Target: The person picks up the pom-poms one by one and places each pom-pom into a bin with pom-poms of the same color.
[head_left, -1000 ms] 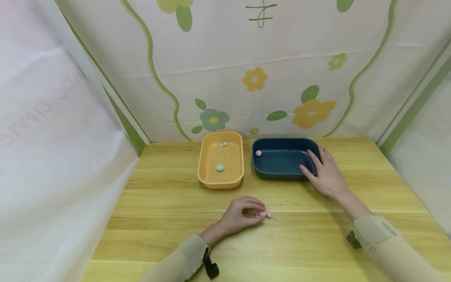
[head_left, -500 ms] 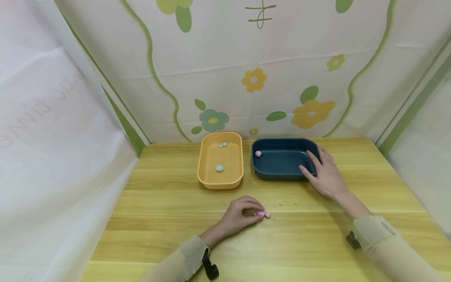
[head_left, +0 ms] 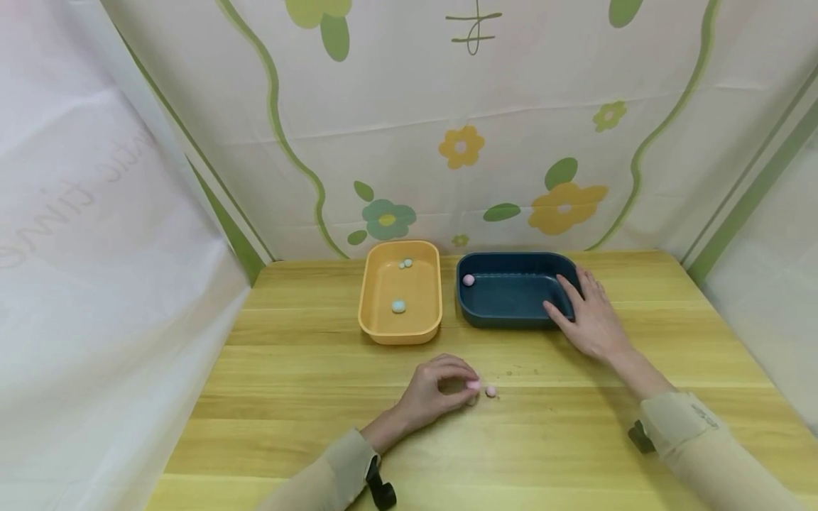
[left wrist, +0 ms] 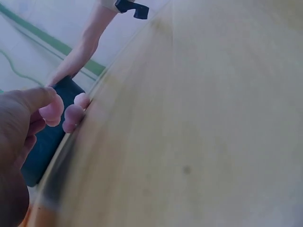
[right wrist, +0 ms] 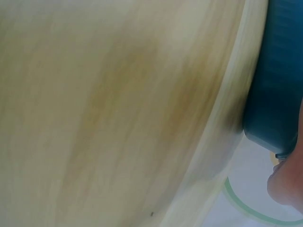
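Note:
My left hand pinches a small pink ball between thumb and fingertips, low over the table. In the left wrist view the held pink lump looks knobbly, as if two rounds touch. Beyond it, more pink balls sit on the table; one pink ball lies just right of my fingertips. My right hand rests on the right end of the dark blue tray, fingers spread over its rim, some inside. Another pink ball lies in that tray's left end.
A yellow tray stands left of the blue one, holding a larger pale green ball and two smaller pale green balls. Behind both trays rises a flower-printed cloth. Tiny specks dot the wooden table.
My left fingertips have raised a pink ball slightly from the group. The pink ball to their right now lies a little apart from it. My right hand stays on the blue tray.

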`<act>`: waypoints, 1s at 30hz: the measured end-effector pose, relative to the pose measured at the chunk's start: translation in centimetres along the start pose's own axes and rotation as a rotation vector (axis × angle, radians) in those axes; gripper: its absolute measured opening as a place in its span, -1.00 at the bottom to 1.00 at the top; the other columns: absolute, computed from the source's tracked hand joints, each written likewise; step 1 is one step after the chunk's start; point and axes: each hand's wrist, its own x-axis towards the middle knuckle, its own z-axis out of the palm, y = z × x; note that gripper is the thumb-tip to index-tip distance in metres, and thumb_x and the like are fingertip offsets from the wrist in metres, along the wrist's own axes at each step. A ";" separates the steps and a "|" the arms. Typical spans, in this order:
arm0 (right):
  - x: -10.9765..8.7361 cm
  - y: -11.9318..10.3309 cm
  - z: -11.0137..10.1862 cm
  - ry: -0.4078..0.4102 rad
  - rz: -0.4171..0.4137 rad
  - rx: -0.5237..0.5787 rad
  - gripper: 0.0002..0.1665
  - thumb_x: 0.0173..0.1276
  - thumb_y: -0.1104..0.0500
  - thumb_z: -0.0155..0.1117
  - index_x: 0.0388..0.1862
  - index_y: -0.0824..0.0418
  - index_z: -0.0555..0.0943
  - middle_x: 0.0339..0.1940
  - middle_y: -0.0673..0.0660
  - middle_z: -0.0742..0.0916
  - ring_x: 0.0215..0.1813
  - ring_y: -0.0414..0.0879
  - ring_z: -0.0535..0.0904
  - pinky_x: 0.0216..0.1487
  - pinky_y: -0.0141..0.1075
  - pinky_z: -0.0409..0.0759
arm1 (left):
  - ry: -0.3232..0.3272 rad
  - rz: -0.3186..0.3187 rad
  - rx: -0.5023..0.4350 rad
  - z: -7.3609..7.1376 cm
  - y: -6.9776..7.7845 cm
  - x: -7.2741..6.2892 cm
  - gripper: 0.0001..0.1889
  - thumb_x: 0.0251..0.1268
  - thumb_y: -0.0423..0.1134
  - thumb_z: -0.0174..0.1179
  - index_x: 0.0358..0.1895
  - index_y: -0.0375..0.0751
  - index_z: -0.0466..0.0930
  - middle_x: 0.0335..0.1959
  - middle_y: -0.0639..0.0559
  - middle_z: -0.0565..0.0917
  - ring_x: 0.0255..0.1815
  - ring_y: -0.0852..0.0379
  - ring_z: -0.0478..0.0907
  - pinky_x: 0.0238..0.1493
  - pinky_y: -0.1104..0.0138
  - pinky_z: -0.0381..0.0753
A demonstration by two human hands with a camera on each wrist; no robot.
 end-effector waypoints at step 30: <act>0.0 -0.1 0.0 -0.013 0.005 -0.023 0.10 0.73 -0.40 0.00 0.84 0.32 0.01 0.84 0.54 -0.02 0.85 0.51 -0.16 0.84 0.37 -0.17 | 0.209 0.079 0.024 -1.7 1.6 6.0 -0.81 0.30 -0.45 0.56 -0.05 -0.30 0.87 -0.04 -0.12 0.90 0.07 -0.02 0.81 0.24 0.27 0.80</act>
